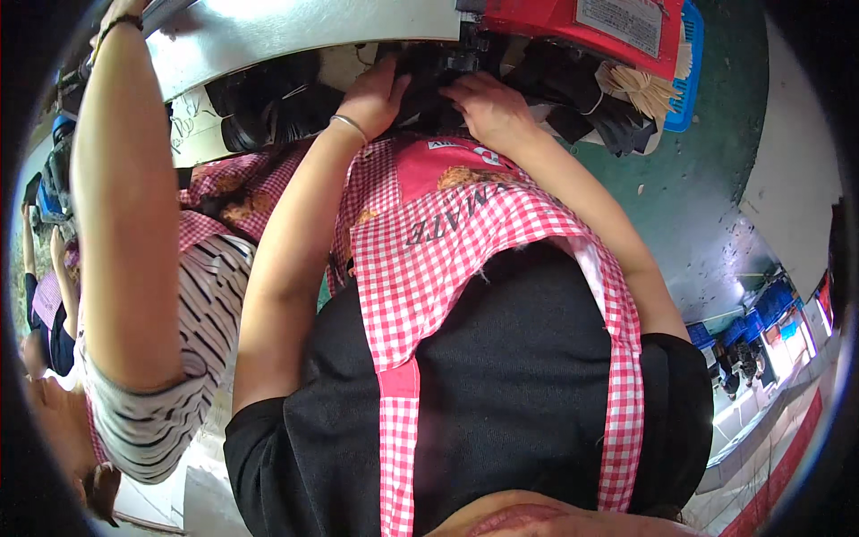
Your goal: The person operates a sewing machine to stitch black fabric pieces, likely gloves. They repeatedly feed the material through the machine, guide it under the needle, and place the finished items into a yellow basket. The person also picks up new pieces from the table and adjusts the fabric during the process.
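Both my hands meet at a black, soft-looking piece (420, 100) below the edge of a white tabletop. My left hand (371, 98), with a silver bangle at its wrist, is closed on the left side of this piece; part of its fingers is lost against the dark material. From the other side my right hand (490, 107) grips it with bent fingers, their tips near a small black machine part (465, 59). Stacked black pieces (273, 112) lie left of my left hand. More black pieces (564, 85), in tied bundles, lie beyond my right hand.
A red machine housing (573, 31) with a label overhangs at the upper right. Beside it are beige strips (640, 89) and a blue basket (687, 76). The white tabletop (304, 25) spans the far side. A co-worker's bare arm (130, 206) reaches forward close on my left.
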Available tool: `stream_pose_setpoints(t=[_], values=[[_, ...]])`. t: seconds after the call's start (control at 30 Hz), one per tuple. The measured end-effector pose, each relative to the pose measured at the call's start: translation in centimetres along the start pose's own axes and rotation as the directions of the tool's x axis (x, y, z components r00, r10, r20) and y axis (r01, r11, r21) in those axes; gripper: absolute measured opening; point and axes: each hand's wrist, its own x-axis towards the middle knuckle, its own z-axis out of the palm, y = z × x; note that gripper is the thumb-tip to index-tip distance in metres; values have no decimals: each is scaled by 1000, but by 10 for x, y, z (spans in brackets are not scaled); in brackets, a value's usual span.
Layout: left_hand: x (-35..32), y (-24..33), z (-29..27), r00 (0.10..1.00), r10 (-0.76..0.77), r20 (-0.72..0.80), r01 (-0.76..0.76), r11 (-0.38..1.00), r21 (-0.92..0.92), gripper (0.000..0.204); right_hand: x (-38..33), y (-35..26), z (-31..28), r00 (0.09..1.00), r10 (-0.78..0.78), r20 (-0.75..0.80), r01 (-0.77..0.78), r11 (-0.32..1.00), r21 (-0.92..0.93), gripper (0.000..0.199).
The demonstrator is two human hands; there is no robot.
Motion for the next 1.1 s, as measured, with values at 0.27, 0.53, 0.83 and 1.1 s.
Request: stream_pose_setpoints(t=[0.27, 0.53, 0.83, 1.1], values=[[-23, 37, -9, 985, -123, -125, 171, 835, 524, 124, -11, -2, -19, 1000, -17, 1, 17, 996, 85, 36], [-26, 29, 10, 985, -118, -128, 169, 829, 533, 125, -29, -5, -27, 1000, -3, -18, 5, 994, 107, 25], [-18, 11, 8, 974, -188, -127, 227, 827, 514, 99, -28, -10, -26, 999, 32, 29, -35, 994, 107, 27], [-35, -6, -32, 915, -371, 161, 373, 619, -691, 49, -22, -11, -45, 984, 139, 109, -165, 942, 293, 31]])
